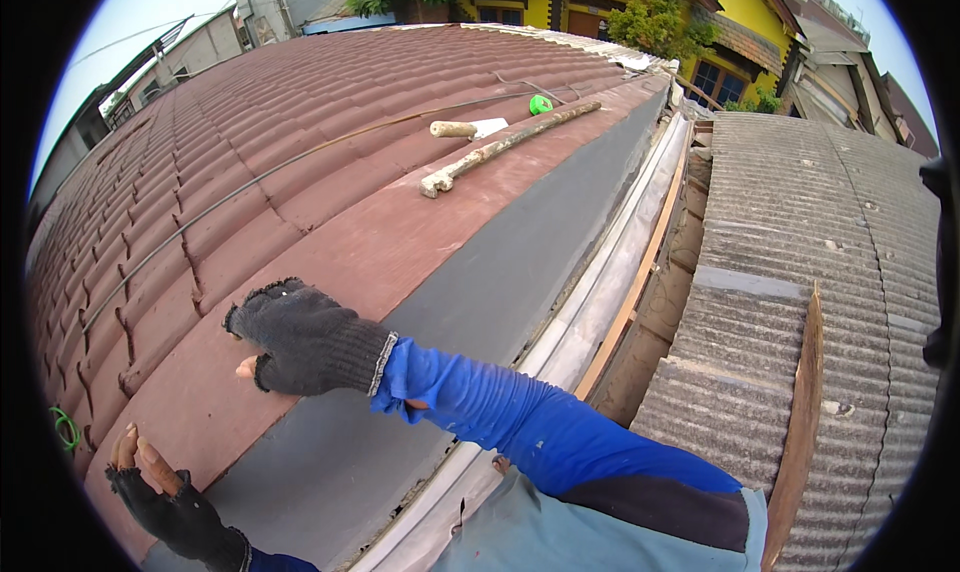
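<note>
My right hand, in a dark fingerless glove, rests palm down on the reddish strip bordering the tiled roof, thumb apart from the other fingers, whose tips are mostly hidden. My left hand, also gloved, is open at the lower left over that strip, fingers extended. Beside the red strip runs a grey sloped band. Farther up lie a long, stained hammer-like tool, a wooden-handled tool with a white blade, and a small green object.
Red tiles carry a long thin rod; a green coil lies far left. A narrow gutter gap with a timber strip separates this roof from grey corrugated sheets bearing a loose plank. Yellow buildings stand behind.
</note>
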`<state>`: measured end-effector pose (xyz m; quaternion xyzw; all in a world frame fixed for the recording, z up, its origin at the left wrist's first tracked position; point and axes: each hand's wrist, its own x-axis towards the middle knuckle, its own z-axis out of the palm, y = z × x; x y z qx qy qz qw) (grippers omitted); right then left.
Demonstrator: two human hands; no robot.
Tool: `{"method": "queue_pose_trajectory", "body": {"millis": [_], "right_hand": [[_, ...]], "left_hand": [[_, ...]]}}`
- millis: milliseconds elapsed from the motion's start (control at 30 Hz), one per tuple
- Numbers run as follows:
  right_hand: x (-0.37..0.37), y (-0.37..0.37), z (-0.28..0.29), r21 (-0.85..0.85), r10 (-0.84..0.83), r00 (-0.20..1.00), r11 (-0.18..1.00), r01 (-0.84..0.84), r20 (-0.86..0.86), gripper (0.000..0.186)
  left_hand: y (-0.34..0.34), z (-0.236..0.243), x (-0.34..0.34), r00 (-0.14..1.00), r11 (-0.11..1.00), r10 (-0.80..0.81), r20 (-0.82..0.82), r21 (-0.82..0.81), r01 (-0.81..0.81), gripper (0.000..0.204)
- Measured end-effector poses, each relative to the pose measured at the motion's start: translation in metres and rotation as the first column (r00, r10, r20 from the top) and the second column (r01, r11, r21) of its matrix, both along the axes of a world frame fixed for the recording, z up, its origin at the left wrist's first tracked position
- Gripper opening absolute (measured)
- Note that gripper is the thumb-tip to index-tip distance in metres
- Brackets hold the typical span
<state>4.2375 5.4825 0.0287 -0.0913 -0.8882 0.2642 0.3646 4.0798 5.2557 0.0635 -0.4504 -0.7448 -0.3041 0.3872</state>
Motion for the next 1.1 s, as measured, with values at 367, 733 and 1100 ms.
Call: {"method": "queue_pose_trajectory", "body": {"millis": [367,733,1100], "right_hand": [[-0.001,0.002,0.0,0.039,0.046,0.997,0.998,-0.049,0.06,0.046],[-0.008,-0.02,-0.002,-0.116,0.004,0.994,0.993,0.009,0.106,0.041],[-0.007,-0.012,-0.008,-0.09,-0.028,0.989,0.995,0.042,0.148,0.052]], "left_hand": [[0.037,0.013,0.019,0.982,0.967,0.108,0.154,-0.246,-0.067,0.031],[0.014,0.01,0.005,0.982,0.977,0.09,0.168,-0.207,-0.054,0.034],[0.02,0.005,0.002,0.973,0.966,0.124,0.194,-0.246,-0.074,0.031]]}}
